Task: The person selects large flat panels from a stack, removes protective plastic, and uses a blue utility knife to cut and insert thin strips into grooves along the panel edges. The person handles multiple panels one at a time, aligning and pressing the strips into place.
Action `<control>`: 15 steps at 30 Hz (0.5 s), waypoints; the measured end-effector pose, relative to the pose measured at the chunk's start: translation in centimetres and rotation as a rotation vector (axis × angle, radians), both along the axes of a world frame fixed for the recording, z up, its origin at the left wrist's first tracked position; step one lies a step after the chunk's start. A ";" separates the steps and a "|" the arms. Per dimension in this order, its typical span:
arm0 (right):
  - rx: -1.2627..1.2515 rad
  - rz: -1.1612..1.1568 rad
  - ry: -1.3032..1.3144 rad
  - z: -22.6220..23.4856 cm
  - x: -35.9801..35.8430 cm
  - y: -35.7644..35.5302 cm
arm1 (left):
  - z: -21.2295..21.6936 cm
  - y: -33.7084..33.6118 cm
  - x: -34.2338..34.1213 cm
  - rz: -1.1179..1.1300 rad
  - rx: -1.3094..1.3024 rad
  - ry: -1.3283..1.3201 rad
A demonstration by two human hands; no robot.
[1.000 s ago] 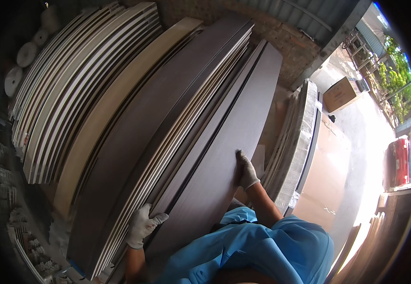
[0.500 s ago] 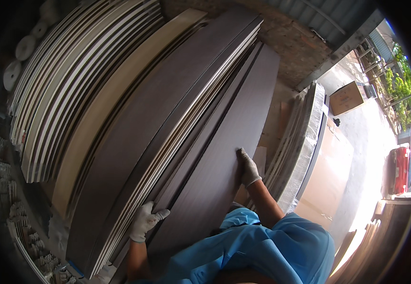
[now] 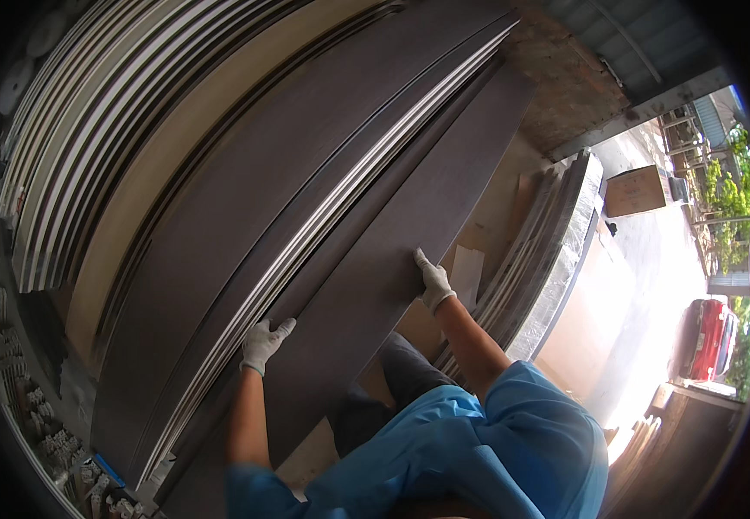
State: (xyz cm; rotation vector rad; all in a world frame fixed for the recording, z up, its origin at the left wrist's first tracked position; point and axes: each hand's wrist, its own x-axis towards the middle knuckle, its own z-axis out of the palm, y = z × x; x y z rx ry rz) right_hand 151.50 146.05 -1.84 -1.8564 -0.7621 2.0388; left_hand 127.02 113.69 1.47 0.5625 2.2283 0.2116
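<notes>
Left of the plastic-wrapped stack (image 3: 555, 259) slants the dark brown panel (image 3: 392, 242), between both gloved hands. The right hand (image 3: 433, 281) curls round the panel's edge nearer that stack, thumb on its face; the left hand (image 3: 262, 344), half-closed, holds the edge farther from the stack.
</notes>
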 end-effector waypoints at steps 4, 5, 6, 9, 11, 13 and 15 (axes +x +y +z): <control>0.018 0.113 -0.114 -4.1 -1.0 -0.6 | -4.5 0.5 -1.0 0.115 -0.148 -0.031; 0.012 0.127 -0.117 -5.1 -1.2 -0.7 | -5.2 0.6 -1.4 0.164 -0.152 -0.077; 0.003 0.143 -0.122 -6.0 -1.4 -0.7 | -5.7 0.7 -1.5 0.200 -0.137 -0.080; -0.035 0.142 -0.188 -7.9 -1.7 -1.2 | -6.5 1.0 -1.8 0.237 -0.173 -0.095; -0.052 0.083 -0.232 -8.8 -1.9 -1.7 | -6.9 1.3 -1.8 0.251 -0.220 -0.130; -0.063 -0.019 -0.272 -9.5 -2.1 -1.9 | -7.3 1.6 -1.8 0.242 -0.240 -0.135; -0.066 -0.020 -0.249 -10.1 -2.1 -2.2 | -7.6 1.6 -1.8 0.238 -0.262 -0.123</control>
